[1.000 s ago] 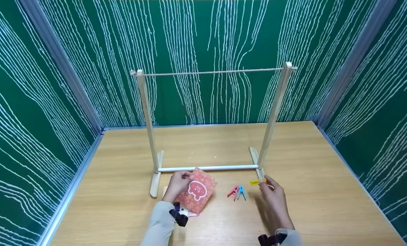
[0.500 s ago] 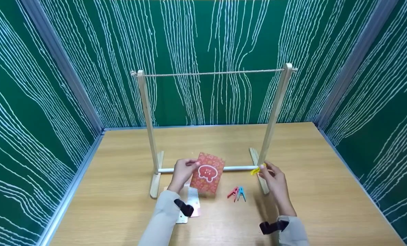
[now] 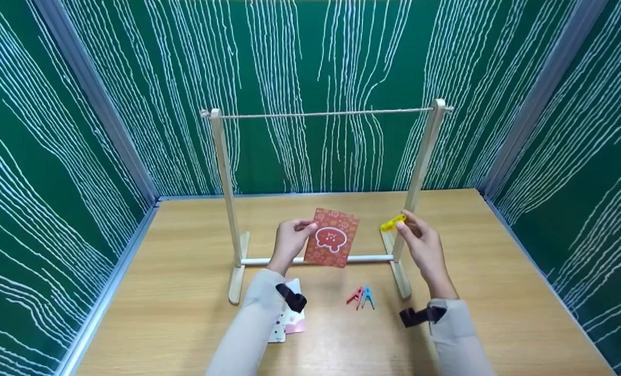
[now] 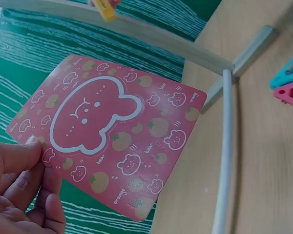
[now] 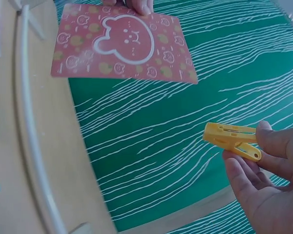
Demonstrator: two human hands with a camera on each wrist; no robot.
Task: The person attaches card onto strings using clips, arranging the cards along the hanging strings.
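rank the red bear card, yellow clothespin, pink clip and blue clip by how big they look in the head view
1. red bear card
2. yellow clothespin
3. pink clip and blue clip: alike, unranked; the clothespin's lead is slight.

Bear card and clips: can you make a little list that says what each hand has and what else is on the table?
left hand: pinches the red bear card by its edge, held up off the table
right hand: pinches the yellow clip
wooden rack: stands on the table, string across its top with nothing hung
on the table: pink clip and blue clip side by side; more cards under the left sleeve
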